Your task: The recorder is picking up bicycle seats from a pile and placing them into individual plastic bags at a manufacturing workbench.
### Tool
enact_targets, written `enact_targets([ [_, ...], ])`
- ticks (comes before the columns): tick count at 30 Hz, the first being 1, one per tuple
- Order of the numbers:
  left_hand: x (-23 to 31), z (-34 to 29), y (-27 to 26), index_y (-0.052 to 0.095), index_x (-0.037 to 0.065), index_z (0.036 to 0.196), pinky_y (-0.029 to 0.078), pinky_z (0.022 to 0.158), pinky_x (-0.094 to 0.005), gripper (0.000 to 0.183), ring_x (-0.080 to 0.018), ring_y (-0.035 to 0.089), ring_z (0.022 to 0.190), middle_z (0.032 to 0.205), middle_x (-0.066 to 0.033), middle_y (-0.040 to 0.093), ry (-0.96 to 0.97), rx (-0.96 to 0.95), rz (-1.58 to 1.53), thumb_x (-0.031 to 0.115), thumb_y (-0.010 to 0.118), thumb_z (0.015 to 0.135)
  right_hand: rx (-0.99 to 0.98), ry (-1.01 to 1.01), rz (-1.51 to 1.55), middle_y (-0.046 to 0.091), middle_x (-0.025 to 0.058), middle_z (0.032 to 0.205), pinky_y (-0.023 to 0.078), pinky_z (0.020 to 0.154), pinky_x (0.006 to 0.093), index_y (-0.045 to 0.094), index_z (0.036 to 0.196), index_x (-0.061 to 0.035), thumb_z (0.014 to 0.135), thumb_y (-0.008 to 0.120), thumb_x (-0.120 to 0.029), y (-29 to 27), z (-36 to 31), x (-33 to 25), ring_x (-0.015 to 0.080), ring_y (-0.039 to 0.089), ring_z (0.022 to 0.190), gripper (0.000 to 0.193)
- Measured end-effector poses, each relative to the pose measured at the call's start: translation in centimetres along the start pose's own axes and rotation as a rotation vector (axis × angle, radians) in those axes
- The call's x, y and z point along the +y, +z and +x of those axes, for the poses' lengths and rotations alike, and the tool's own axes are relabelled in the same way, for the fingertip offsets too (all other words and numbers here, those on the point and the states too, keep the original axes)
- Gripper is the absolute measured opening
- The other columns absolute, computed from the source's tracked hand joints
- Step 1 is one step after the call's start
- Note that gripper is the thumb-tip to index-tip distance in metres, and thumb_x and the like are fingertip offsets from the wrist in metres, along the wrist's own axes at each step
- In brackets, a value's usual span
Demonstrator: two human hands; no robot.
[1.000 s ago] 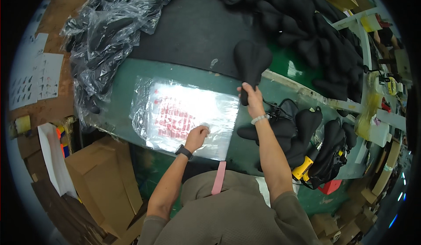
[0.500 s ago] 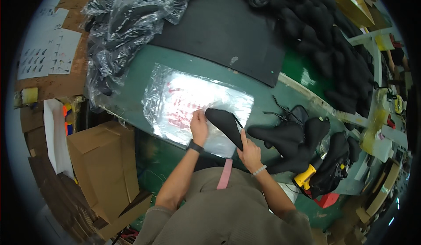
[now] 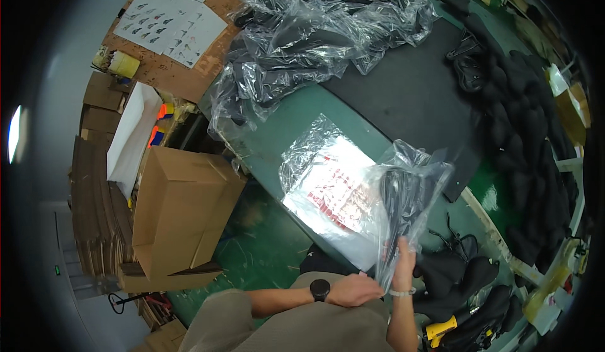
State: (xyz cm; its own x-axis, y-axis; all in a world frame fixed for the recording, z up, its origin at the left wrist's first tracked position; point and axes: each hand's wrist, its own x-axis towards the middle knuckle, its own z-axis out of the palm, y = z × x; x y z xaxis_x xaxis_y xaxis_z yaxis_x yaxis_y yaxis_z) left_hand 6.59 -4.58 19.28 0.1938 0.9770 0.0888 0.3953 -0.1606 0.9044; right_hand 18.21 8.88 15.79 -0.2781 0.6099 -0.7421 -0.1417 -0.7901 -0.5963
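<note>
At the lower middle of the view, the person's right hand point(image 3: 403, 269) is closed on the narrow end of a black bicycle saddle point(image 3: 404, 194), thumb showing and the other fingers mostly hidden behind. The saddle extends upward from this grip inside a clear plastic bag point(image 3: 436, 170), whose glare and folds blur its outline; whether the film also passes under the fingers is unclear. The left hand point(image 3: 356, 290) lies palm down, its fingertips at the bag's lower edge; whether they pinch the film cannot be told.

Just left of the saddle, a stack of flat plastic bags with red print point(image 3: 334, 194) rests on the green counter point(image 3: 268, 135), its right side covered by the raised bag. Beside the right wrist are loose black saddles point(image 3: 455, 279), overlapping, and a yellow tool point(image 3: 440, 331). Farther out, bagged saddles point(image 3: 315, 34) overlap a black mat point(image 3: 403, 90), their number hard to make out.
</note>
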Motion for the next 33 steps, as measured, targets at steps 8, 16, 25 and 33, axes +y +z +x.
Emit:
enact_targets([
  [8,-13.8,4.6,-11.4,0.059,0.002,0.127,0.043,0.102,-0.0351,0.042,-0.0189,0.057,0.114,0.121,-0.0071,0.062,-0.730,0.746,-0.850,0.033,0.056,0.099,-0.612,0.017,-0.964,0.064,0.0103,0.080,0.049,0.063,0.0351,0.048,0.139,0.0001,0.091,0.070,-0.039,11.2,4.6,-2.5,0.0166,0.058,0.069,0.065],
  [16,-16.9,14.0,-36.9,0.048,0.005,0.136,0.043,0.105,-0.0343,0.049,-0.0227,0.054,0.118,0.131,-0.0080,0.055,-0.173,1.256,-0.971,0.037,0.056,0.100,-0.051,-0.530,-0.807,0.070,0.0178,0.103,0.054,0.080,0.0381,0.064,0.117,0.0026,0.087,0.073,-0.036,0.2,11.9,-6.4,0.0300,0.069,0.089,0.049],
  [25,-19.5,17.6,-15.1,0.040,-0.005,0.142,0.043,0.104,-0.0446,0.088,-0.0407,0.051,0.124,0.134,-0.0282,0.053,-0.356,0.413,0.780,0.034,0.082,0.076,0.836,-0.864,-1.131,0.049,0.0266,0.131,0.044,0.100,0.0477,0.031,0.147,0.0022,0.073,0.078,-0.031,-12.7,26.3,-24.6,0.0448,0.048,0.120,0.094],
  [33,-19.8,9.8,-16.4,0.060,0.010,0.084,0.032,0.055,-0.0219,0.019,-0.0028,0.038,0.061,0.068,0.0077,0.045,-0.994,0.412,-0.330,0.022,0.060,0.098,0.966,-0.756,-1.473,0.041,0.0173,0.140,0.044,0.100,0.0540,0.032,0.146,-0.0093,0.066,0.081,-0.023,-12.0,31.9,-33.0,0.0427,0.045,0.125,0.095],
])
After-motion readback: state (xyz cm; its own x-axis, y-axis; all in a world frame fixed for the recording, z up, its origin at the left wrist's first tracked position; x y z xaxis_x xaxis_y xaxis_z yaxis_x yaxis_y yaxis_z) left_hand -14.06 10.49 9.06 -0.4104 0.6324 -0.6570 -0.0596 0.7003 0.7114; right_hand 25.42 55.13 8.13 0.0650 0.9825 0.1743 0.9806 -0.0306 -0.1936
